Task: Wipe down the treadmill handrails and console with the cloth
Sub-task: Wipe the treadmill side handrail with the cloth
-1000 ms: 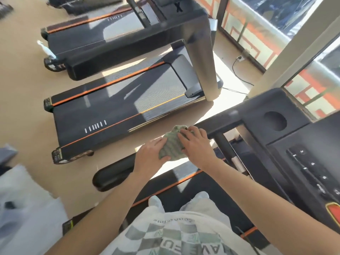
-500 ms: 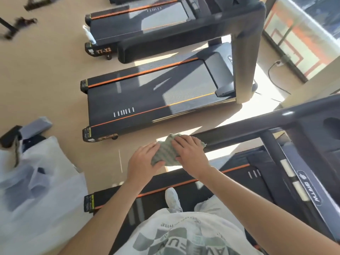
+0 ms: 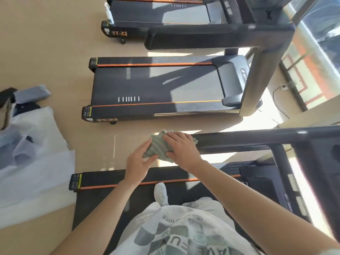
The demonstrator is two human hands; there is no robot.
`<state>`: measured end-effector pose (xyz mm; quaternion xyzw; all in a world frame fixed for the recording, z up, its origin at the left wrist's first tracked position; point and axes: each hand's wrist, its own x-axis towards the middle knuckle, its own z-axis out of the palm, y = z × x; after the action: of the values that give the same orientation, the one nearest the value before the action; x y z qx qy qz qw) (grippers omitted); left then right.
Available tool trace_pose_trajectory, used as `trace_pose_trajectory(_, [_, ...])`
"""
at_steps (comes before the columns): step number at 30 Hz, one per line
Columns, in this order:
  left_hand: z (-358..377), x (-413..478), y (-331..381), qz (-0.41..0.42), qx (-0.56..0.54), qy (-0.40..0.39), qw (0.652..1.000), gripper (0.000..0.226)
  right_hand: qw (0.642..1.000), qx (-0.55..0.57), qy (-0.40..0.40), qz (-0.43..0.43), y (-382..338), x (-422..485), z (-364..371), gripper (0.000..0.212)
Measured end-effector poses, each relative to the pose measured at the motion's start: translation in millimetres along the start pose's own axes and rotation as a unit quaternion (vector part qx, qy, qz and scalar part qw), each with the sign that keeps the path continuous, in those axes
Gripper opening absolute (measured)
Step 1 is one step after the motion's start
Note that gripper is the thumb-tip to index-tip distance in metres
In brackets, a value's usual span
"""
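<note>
Two hands on cloth [image 3: 158, 146] at handrail [image 3: 248, 139] end: L hand [image 3: 138, 163] pinches it, R hand [image 3: 182, 150] wraps it round rail (early, I'd guess; console prob. left).

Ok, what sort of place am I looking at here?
Most likely a gym or treadmill showroom: several treadmills stand side by side on a pale floor beside large windows, one labelled TT-X2. The left hand and right hand hold a green cloth on the nearest handrail.
</note>
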<state>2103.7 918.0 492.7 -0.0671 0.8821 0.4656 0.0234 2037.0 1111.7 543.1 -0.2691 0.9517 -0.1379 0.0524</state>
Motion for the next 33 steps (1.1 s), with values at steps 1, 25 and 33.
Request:
trace_pose_trajectory(1, [2,-1,-4,-0.008,-0.017,0.002,1.0,0.067,1.0,0.0,-0.016,0.0,-2,4,-1,0.066])
trace_pose_trajectory(25, [3,-28,8,-0.187,-0.249,0.045,0.949,0.005,0.989,-0.021,0.093,-0.113,-12,-6,18,0.044])
trace_pose_trajectory(33, [13,-32,50,-0.353,-0.381,-0.05,0.853,0.01,0.918,0.252,0.094,0.291,-6,-63,23,0.008])
